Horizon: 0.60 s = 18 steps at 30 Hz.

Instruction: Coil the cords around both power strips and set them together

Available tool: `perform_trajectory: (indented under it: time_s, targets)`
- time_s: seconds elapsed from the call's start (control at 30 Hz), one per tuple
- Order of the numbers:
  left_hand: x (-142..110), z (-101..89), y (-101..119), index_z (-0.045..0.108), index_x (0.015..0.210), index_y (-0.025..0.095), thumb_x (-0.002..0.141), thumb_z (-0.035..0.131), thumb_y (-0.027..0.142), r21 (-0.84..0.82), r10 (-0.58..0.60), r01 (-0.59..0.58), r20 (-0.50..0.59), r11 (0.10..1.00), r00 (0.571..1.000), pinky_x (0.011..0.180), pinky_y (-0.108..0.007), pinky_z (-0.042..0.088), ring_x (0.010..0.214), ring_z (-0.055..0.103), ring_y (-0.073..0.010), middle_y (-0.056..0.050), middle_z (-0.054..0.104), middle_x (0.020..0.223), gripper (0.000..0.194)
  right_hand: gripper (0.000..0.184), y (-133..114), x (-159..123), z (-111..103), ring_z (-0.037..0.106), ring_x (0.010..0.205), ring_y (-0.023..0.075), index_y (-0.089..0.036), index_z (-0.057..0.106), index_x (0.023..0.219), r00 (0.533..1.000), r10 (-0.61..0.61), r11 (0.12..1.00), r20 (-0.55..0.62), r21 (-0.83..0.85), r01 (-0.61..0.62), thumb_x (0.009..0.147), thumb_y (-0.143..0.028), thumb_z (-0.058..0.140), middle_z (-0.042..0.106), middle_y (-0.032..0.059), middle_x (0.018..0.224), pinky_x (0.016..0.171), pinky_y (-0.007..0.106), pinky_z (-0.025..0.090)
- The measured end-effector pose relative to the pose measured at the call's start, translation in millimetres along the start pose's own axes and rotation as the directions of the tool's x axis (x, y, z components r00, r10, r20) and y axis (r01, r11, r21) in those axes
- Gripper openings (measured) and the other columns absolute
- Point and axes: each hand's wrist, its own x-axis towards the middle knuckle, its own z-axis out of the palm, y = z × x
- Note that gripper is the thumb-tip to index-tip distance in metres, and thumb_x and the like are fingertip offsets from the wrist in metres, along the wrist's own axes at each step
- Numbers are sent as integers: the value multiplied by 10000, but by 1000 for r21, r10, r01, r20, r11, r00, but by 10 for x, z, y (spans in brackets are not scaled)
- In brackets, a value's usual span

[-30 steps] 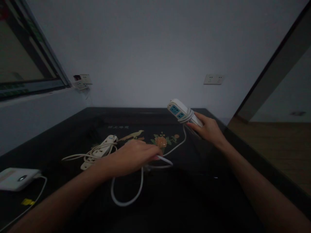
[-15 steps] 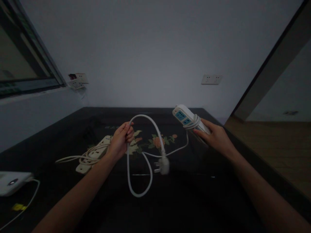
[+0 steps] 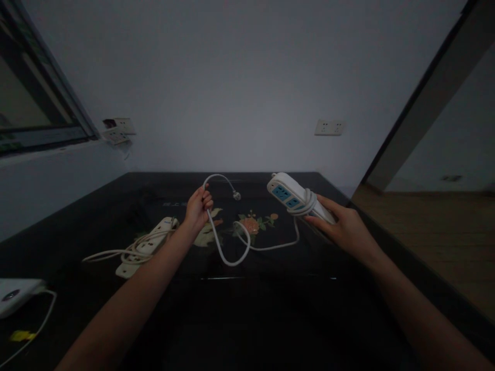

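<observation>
While your right hand (image 3: 346, 226) grips the near end of the white power strip (image 3: 293, 188), holding its blue sockets (image 3: 281, 194) above the black tabletop (image 3: 263, 319), your left hand (image 3: 198, 208) is curled around the cord (image 3: 232, 264), whose plug (image 3: 236, 196) ends a short arch. Another strip (image 3: 159, 232), looped with its own lead (image 3: 110, 253), lies near your left forearm.

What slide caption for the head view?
Left grip holds a curved white cord, right grip a white elongated plastic power strip with blue sockets, above a glossy black tabletop.
</observation>
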Motion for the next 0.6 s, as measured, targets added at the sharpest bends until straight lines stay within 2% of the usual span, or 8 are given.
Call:
perform_trajectory:
  time_s: [0.13,0.2,0.27,0.33,0.4,0.47,0.6]
  targets:
    - [97,-236,-183,574,882,135,957,400,136,93,36,-30,-60,995,998,335,-112,224,354,255,-20,86,345,519,190,560,-63,-39,-48,644,1042,301,-204,516,1324,1000,-1,1000,3,17,1,820,-439,581,669,101,1172,876,456,503]
    - [143,-350,-238,583,945,129,952,443,195,166,44,-28,-93,986,995,395,-127,340,419,387,-29,54,469,609,154,554,-99,-61,-80,645,1042,294,-200,517,1322,1000,-16,999,5,31,16,822,-430,581,664,98,1184,877,451,507]
    - [189,-458,-285,576,1047,130,927,509,272,253,48,-13,-135,967,990,553,-224,497,627,567,-92,-18,599,843,197,555,-131,-80,-103,642,1047,293,-196,519,1319,999,-33,999,3,40,33,818,-427,587,657,98,1196,876,453,510]
    - [226,-563,-340,553,1140,140,903,548,319,348,52,15,-184,937,982,733,-362,539,875,615,-181,-79,600,1083,297,560,-161,-90,-113,640,1050,294,-203,521,1318,999,-50,998,-5,41,50,812,-431,595,655,95,1200,879,461,510]
    - [243,-663,-412,536,1186,152,899,552,322,448,55,56,-231,892,971,818,-421,520,985,597,-218,-97,571,1176,334,562,-193,-92,-109,639,1051,294,-211,518,1321,998,-66,997,-2,45,66,811,-435,596,655,90,1202,882,464,509]
    - [234,-746,-493,533,1195,154,899,552,319,551,48,107,-259,828,965,829,-428,516,997,593,-222,-98,566,1187,339,554,-227,-87,-96,636,1059,289,-218,516,1323,997,-75,996,10,56,75,816,-429,592,650,83,1212,888,460,508]
    - [145,-811,-618,534,1192,153,899,553,317,741,-10,177,-224,647,975,825,-425,517,993,594,-220,-97,569,1182,337,549,-284,-70,-60,626,1079,287,-226,513,1323,997,-71,995,33,72,68,816,-423,592,645,71,1220,902,462,500]
